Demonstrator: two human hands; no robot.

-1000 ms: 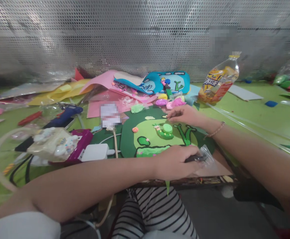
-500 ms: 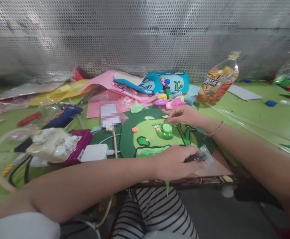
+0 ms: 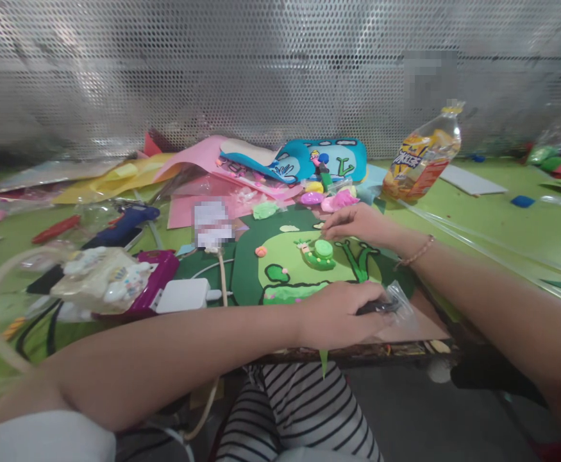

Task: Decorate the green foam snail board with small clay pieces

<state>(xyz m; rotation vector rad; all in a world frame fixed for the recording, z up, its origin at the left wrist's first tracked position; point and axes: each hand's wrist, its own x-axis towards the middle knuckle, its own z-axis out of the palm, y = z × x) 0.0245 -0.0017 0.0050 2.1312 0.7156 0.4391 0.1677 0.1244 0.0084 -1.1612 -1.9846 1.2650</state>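
Note:
My left hand [image 3: 340, 314] lies across the near edge of a green paper picture [image 3: 249, 282], its fingers closed round a small black lump [image 3: 379, 308] in a clear plastic bag [image 3: 405, 314]. Over the picture's upper right, my right hand [image 3: 360, 223] has thumb and fingertips drawn together by a small white cloud shape. Whatever is between those fingertips is too small to make out. Below them sits a green clay snail [image 3: 319, 254] with a round shell. Dark-outlined grass blades [image 3: 360, 260] and a small orange flower [image 3: 260, 251] flank it.
A slanted plastic bottle [image 3: 422, 157] stands at the back right. Pink sheets [image 3: 188, 199], clay lumps [image 3: 313, 197] and a blue picture [image 3: 357, 160] lie behind. On the left are a blue glue gun [image 3: 131, 221], a white charger [image 3: 184, 296] and cables.
My right hand has shifted very slightly left at the picture's upper edge. My left hand and the bag have stayed in place.

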